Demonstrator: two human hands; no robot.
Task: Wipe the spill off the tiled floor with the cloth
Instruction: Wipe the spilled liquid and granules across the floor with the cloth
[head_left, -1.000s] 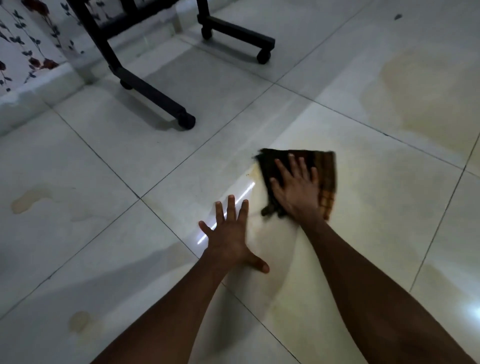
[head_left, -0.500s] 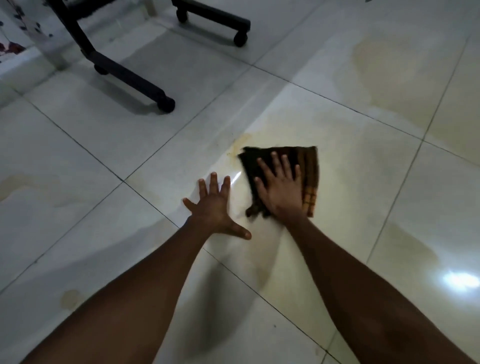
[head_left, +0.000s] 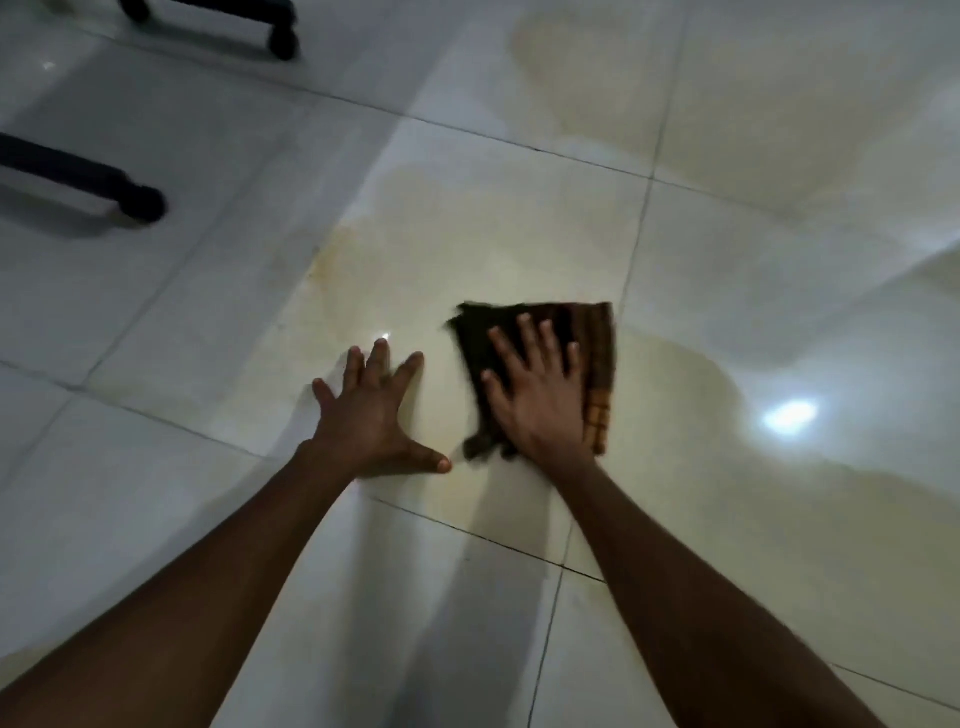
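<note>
Item one: cloth (head_left: 597, 358), dark with orange check, flat on the tiled floor (head_left: 208, 291) at frame centre-right. I see my right hand (head_left: 540, 400) pressed on it, fingers (head_left: 527, 338) spread, gripping nothing. Item two: left hand (head_left: 369, 415), splayed flat on bare tile beside it. Item three: yellowish spill (head_left: 691, 379) around the cloth. Item four: black castor legs (head_left: 140, 200), upper left.

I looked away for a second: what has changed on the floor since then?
The right hand slid the cloth rightward, away from the left hand, so the gap between them widened. The left hand stays spread flat on the tiled floor; yellowish spill remains around the cloth.
</note>
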